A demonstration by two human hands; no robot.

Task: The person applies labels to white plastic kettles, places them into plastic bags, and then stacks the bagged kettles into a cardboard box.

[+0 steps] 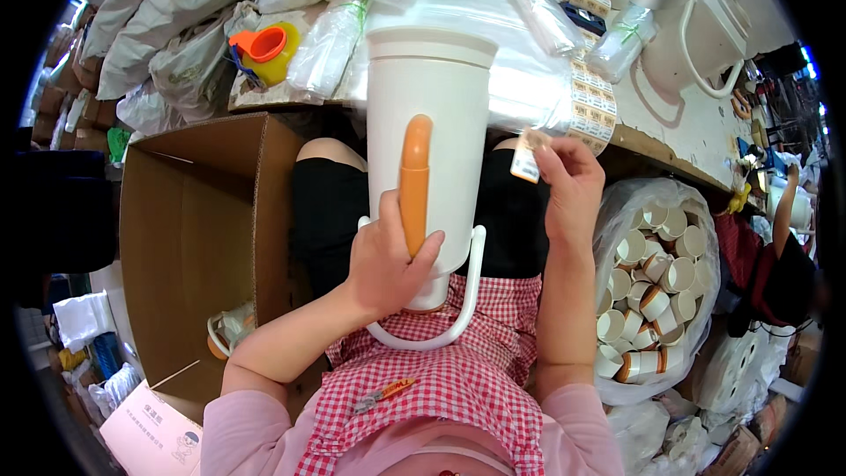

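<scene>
A tall white thermos jug [456, 132] lies across my lap, its wide end toward the table and its narrow end toward my apron. My left hand [388, 264] is closed on the jug near its orange side handle [414, 189], with the thumb over the handle's lower end. A white carrying loop [441, 341] hangs round the narrow end. Right of the jug, apart from it, my right hand [571, 181] pinches a small white-and-orange label [526, 159] between thumb and fingers.
An open cardboard box [189, 256] stands at my left. At right, a clear bag [608, 220] holds several white cups with orange bands. On the table [652, 137] are plastic sleeves [326, 48], a strip of labels [592, 110], an orange funnel [264, 42] and another white jug [683, 44].
</scene>
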